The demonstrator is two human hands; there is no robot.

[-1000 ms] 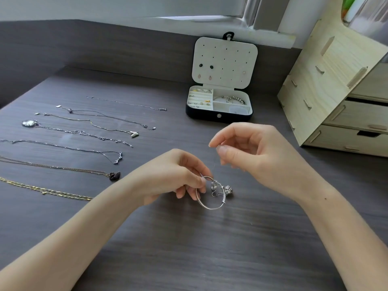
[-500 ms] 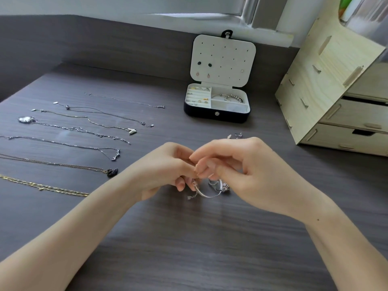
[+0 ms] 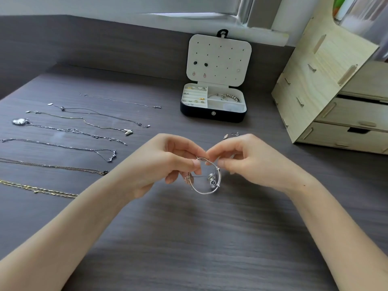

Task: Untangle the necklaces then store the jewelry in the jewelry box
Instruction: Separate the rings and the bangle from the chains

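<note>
Our left hand (image 3: pixel 165 164) and right hand (image 3: pixel 254 162) now meet at the top of the silver bangle (image 3: pixel 204 192), each pinching its wire between thumb and fingertips. A second ago only our left hand held it, while our right was raised clear. Since then the right has come in and settled on the rim beside the left. The bangle hangs just above the bench (image 3: pixel 189 238), its loop open below our fingers and its charms (image 3: pixel 211 179) gathered inside the right-hand curve. A fine strand seems to cross the loop, though we cannot tell what it is.

We judge this two-handed grip to mean we are working something free from the bangle or opening it, not yet carrying it off. The necklaces (image 3: pixel 69 147) lie straightened in rows to the left, so the untangling looks largely done. The jewelry box (image 3: pixel 213 117) stands open at the back, well apart from our hands, a beaded bracelet (image 3: pixel 228 96) already in its right compartment. Two small pieces (image 3: pixel 231 135) lie on the bench just behind our right hand.
</note>
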